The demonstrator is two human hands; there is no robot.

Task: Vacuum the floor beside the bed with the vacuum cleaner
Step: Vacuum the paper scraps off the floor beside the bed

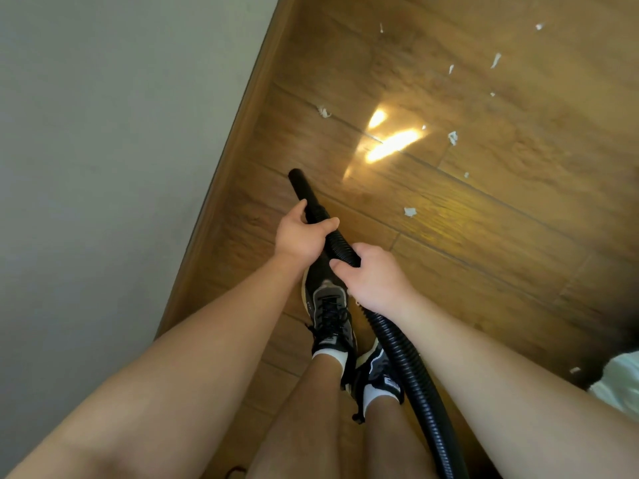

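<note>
A black ribbed vacuum hose (pixel 401 350) runs from the lower right up to a smooth black nozzle tube (pixel 302 188) that points at the wooden floor (pixel 484 236) near the skirting. My left hand (pixel 301 233) grips the tube just behind the nozzle. My right hand (pixel 373 274) grips the ribbed hose a little further back. Several white paper scraps lie scattered on the floor, such as one scrap (pixel 410 211) right of the nozzle and another (pixel 323 112) further ahead. The vacuum's body is out of view.
A grey wall (pixel 103 167) with a wooden skirting board (pixel 221 181) closes off the left. My feet in dark sneakers (pixel 328 312) stand under the hands. A pale fabric edge (pixel 619 382) shows at the lower right. A bright light reflection (pixel 390 143) sits on the floor.
</note>
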